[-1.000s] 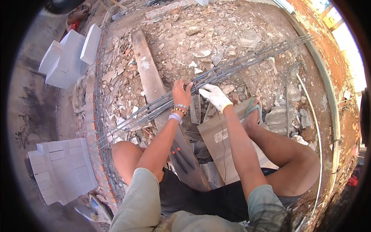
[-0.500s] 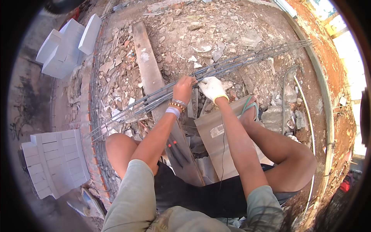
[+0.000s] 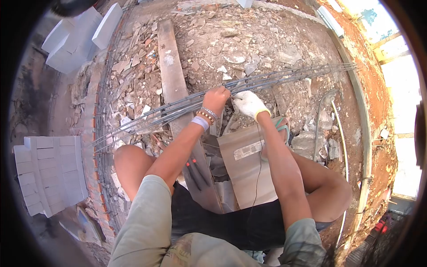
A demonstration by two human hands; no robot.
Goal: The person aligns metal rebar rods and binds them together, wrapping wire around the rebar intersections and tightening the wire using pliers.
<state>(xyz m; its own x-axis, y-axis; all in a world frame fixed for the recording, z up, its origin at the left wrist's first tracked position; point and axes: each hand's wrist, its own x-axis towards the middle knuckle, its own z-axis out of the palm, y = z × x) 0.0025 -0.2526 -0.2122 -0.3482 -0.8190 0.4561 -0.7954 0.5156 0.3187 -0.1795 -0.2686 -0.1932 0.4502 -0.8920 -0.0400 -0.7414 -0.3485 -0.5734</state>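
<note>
A bundle of long thin steel bars (image 3: 173,109) runs slantwise across in front of me, over a wooden plank (image 3: 171,66). My left hand (image 3: 216,99), bare with bracelets at the wrist, is closed around the bars near their middle. Just right of it, my right hand (image 3: 250,105) wears a white knitted glove. Its fingers are pinched together at the near side of the bars; what they hold is too small to make out. A tool with dark handles and orange-red tips (image 3: 194,165) lies on the plank below my left forearm.
Broken rubble (image 3: 213,44) covers the ground. A brown board (image 3: 244,153) lies between my legs, with a thin dark wire (image 3: 259,173) across it. Pale blocks (image 3: 51,171) are stacked at left. A long timber (image 3: 362,111) edges the right side.
My right hand has shifted slightly right and down, opening a small gap from my left hand. My left hand stays at the bars. The whole view has tilted a little.
</note>
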